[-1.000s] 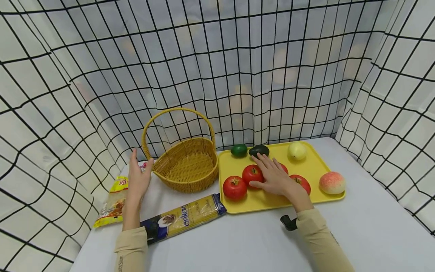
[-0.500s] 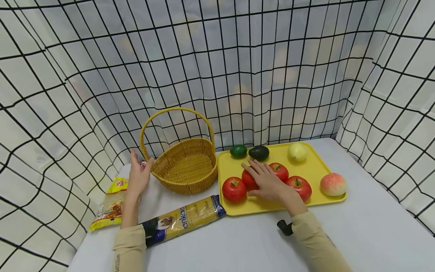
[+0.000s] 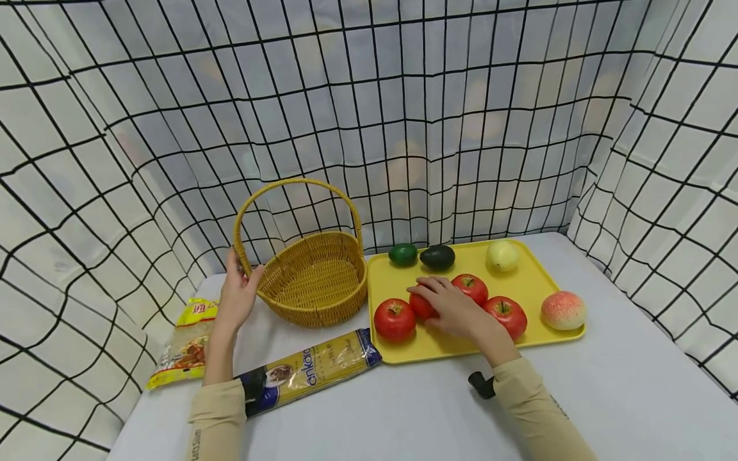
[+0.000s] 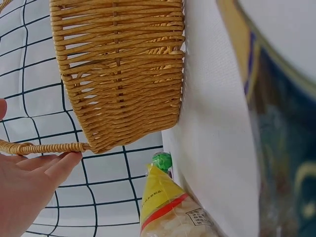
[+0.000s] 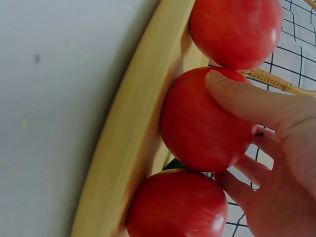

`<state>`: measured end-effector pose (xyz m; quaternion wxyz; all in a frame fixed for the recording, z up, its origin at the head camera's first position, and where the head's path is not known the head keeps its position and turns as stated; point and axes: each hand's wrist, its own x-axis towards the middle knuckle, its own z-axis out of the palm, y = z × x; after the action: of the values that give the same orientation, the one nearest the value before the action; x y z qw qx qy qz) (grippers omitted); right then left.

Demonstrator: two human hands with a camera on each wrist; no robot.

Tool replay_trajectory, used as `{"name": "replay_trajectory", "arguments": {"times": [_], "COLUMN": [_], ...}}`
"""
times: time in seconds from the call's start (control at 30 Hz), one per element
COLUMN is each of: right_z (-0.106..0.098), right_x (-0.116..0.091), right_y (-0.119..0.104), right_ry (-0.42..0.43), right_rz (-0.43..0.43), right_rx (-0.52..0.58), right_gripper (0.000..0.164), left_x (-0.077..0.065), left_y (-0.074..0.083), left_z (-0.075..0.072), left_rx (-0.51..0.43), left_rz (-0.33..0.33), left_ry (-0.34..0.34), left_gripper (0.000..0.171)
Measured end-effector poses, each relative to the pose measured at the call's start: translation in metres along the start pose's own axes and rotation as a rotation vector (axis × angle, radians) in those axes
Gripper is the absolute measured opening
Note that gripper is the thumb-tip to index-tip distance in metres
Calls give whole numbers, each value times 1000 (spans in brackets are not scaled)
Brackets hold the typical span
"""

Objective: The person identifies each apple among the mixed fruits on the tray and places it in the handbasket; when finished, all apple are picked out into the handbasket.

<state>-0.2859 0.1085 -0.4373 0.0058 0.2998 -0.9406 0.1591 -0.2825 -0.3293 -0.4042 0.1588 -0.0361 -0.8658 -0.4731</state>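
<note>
A yellow wicker basket with a tall arched handle stands left of centre. My left hand is at the handle's left side, its extended fingers touching the handle while the thumb stands apart. Over the yellow tray, my right hand grips a red apple, thumb on one side and fingers round the other. The head view has this apple partly hidden under the hand. Beside it sit another apple on the left and two apples on the right.
Two avocados and a pale yellow-green fruit lie at the tray's back, a peach at its right corner. A pasta packet lies in front of the basket, a yellow snack bag at far left. Black-and-white netting surrounds the table.
My right hand has come slightly left and its fingers have closed round the apple. My left hand's fingers have come up against the basket handle.
</note>
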Motion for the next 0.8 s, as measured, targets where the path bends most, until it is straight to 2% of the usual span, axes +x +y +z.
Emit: {"name": "replay_trajectory", "arguments": {"times": [0.33, 0.63, 0.8], "right_z": [-12, -18, -26], "right_x": [-5, -7, -8], "right_y": [-5, -6, -9], "right_ry": [-55, -35, 12], "right_rz": [27, 43, 32], "right_rx": [60, 63, 60], "right_gripper": [67, 67, 68], "left_x": [-1, -1, -2], "left_y": [-1, -3, -1], "left_z": [0, 2, 1], "left_rx": [-5, -4, -6], "left_rz": [-20, -3, -12], "left_ry": [-23, -9, -12], "left_gripper": [89, 87, 87]}}
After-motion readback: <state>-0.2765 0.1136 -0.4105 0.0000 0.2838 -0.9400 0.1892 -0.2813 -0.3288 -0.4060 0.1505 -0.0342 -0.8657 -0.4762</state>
